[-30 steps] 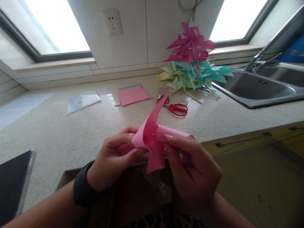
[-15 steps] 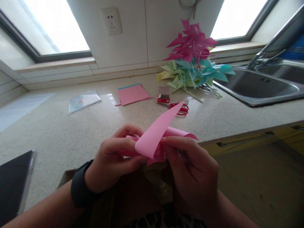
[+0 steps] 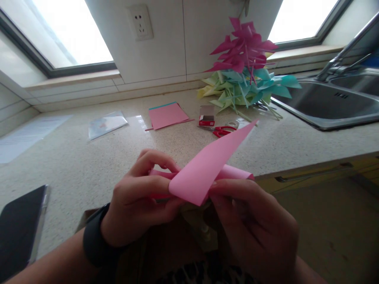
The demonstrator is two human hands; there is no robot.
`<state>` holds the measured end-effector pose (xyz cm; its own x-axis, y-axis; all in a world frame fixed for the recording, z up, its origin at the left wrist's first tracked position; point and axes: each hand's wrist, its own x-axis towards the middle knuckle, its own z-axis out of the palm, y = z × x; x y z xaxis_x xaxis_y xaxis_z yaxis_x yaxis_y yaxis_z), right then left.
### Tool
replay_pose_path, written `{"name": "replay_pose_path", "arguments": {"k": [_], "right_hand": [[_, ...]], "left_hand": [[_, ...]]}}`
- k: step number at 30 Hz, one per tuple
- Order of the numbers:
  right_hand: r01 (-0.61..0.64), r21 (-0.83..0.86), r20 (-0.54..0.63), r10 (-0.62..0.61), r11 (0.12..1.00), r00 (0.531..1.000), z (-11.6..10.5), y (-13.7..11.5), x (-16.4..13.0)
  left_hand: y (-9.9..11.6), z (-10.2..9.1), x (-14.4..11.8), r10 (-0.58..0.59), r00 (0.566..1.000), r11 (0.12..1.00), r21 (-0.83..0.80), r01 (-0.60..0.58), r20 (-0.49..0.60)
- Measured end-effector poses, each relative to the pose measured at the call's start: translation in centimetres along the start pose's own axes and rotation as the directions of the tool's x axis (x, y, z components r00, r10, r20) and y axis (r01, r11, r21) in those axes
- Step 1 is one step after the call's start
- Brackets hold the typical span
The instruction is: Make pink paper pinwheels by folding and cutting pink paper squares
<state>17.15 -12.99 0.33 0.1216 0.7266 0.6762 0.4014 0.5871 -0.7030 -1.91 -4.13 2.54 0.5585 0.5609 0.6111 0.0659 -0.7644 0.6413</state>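
Note:
Between my two hands, above the counter's front edge, is a sheet of pink paper (image 3: 201, 167) with its flaps curled over. My left hand (image 3: 145, 193) grips the paper's left side, fingers bent round a fold. On the right, my right hand (image 3: 251, 213) pinches the paper's lower edge between thumb and forefinger. One long pointed flap sticks up to the right, and another curls behind it. The paper's centre is hidden by the front flap and my fingers. Beyond it lie red-handled scissors (image 3: 220, 130), partly covered by the flap's tip.
On the counter (image 3: 115, 157) are a stack of pink paper (image 3: 168, 115), a small red box (image 3: 206, 115), a tape roll (image 3: 232, 124) and a clear packet (image 3: 108, 124). Several paper pinwheels (image 3: 245, 67) pile up near the sink (image 3: 314, 102). A dark tablet-like slab (image 3: 22, 228) lies at left.
My right hand has moved right and slightly down, drawing the pink paper with it. The front flap now looks wider and reaches further right. My left hand still grips its side.

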Motion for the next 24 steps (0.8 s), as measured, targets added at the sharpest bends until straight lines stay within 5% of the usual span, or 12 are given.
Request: {"name": "replay_pose_path", "arguments": {"k": [11,24], "right_hand": [[0.035,-0.028,0.007,-0.035,0.999,0.999,-0.40,-0.38,-0.06],[-0.015,0.005,0.003,0.015,1.000,1.000,-0.16,-0.20,-0.08]], "left_hand": [[0.58,-0.18,0.22,0.151,0.988,0.974,0.162,-0.156,0.043],[0.40,0.00,0.34,0.147,0.989,0.977,0.149,-0.150,0.034]]}}
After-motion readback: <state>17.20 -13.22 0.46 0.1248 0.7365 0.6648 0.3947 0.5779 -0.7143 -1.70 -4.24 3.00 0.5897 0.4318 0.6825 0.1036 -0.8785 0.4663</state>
